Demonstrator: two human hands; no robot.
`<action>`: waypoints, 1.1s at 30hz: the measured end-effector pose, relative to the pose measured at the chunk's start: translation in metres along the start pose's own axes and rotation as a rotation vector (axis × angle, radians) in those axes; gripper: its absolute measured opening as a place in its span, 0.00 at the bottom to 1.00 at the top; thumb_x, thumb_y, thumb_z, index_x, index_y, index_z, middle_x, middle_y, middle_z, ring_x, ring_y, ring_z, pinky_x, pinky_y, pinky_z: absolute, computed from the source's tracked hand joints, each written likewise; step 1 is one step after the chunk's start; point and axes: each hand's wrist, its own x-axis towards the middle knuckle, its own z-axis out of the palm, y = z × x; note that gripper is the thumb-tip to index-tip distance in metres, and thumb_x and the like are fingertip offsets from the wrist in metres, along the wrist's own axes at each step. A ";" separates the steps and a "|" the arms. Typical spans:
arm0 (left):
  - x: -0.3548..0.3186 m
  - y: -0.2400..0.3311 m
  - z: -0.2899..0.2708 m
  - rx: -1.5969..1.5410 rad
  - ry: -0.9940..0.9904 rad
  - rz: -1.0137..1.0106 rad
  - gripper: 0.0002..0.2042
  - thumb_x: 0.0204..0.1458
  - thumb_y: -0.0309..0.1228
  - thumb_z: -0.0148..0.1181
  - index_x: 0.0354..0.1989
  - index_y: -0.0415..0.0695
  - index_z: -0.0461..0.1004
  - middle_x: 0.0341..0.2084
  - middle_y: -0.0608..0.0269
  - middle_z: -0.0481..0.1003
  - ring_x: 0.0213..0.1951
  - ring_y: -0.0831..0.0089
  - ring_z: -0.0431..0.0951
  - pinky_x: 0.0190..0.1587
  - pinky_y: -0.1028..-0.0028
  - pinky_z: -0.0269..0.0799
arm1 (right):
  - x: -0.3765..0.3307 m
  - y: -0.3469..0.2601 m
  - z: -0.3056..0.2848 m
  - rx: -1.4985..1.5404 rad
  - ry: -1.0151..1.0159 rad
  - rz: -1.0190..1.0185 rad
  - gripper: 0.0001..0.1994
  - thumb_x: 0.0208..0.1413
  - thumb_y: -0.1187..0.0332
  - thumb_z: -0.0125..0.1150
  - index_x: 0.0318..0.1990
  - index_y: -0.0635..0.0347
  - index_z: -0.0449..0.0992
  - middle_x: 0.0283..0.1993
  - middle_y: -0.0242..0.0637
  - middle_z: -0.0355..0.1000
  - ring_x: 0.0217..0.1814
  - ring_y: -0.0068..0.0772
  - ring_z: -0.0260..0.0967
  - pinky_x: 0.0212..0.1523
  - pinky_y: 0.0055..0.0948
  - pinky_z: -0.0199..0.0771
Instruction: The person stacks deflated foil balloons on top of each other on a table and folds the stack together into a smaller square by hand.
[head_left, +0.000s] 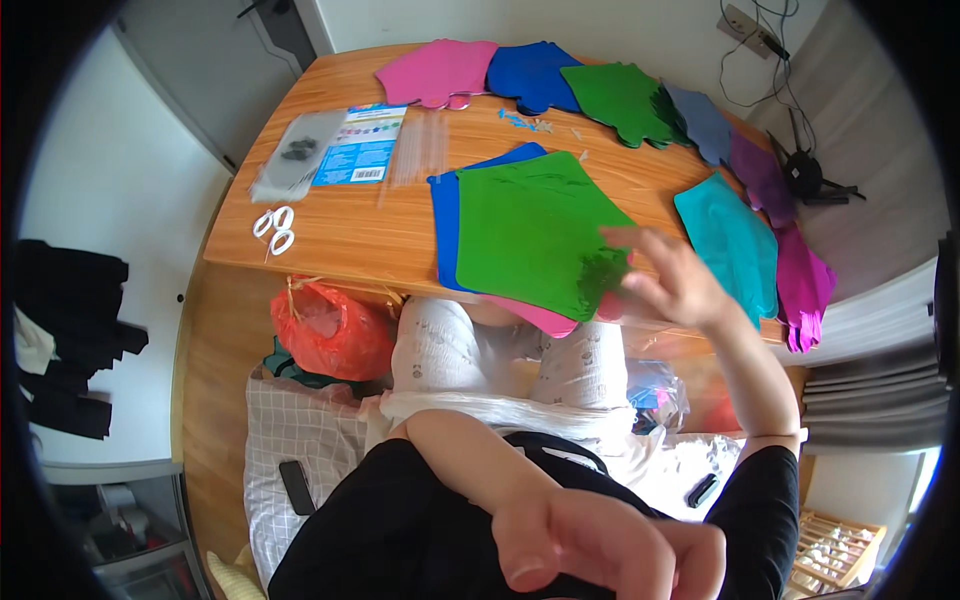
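With right grip (672,280) spread at the right corner of the green sheet (525,220); with left grip (605,540) well apart from it, closure unclear.
Find the green sheet on the surface (340,225), partly over a blue sheet (447,235); probably light, bendy, slippery: take by a corner.

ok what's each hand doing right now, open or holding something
Left hand: fingers partly curled, whether holding anything can't be told.
Right hand: open, blurred, by the green sheet.

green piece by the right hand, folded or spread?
Spread: the green piece lies flat over a blue piece, its broad face and angled outline showing.
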 end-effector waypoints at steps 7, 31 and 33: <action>0.019 0.014 -0.023 0.505 0.014 0.117 0.33 0.67 0.62 0.41 0.45 0.43 0.82 0.48 0.56 0.68 0.44 0.66 0.70 0.50 0.72 0.68 | 0.025 0.123 -0.052 -0.196 0.278 0.403 0.16 0.65 0.58 0.60 0.50 0.60 0.77 0.53 0.46 0.78 0.57 0.52 0.74 0.55 0.45 0.74; 0.005 0.080 -0.072 0.938 0.134 0.182 0.10 0.63 0.49 0.60 0.39 0.59 0.79 0.45 0.75 0.75 0.47 0.74 0.70 0.50 0.73 0.63 | 0.054 0.325 -0.116 0.090 0.636 0.905 0.17 0.51 0.56 0.77 0.40 0.57 0.82 0.31 0.27 0.77 0.32 0.24 0.73 0.38 0.33 0.74; 0.014 0.088 -0.080 1.028 -0.130 0.226 0.27 0.69 0.56 0.44 0.39 0.49 0.84 0.45 0.62 0.71 0.48 0.73 0.69 0.48 0.74 0.66 | 0.046 0.327 -0.124 0.388 0.720 0.915 0.16 0.49 0.55 0.79 0.39 0.53 0.81 0.30 0.21 0.72 0.33 0.17 0.68 0.37 0.29 0.72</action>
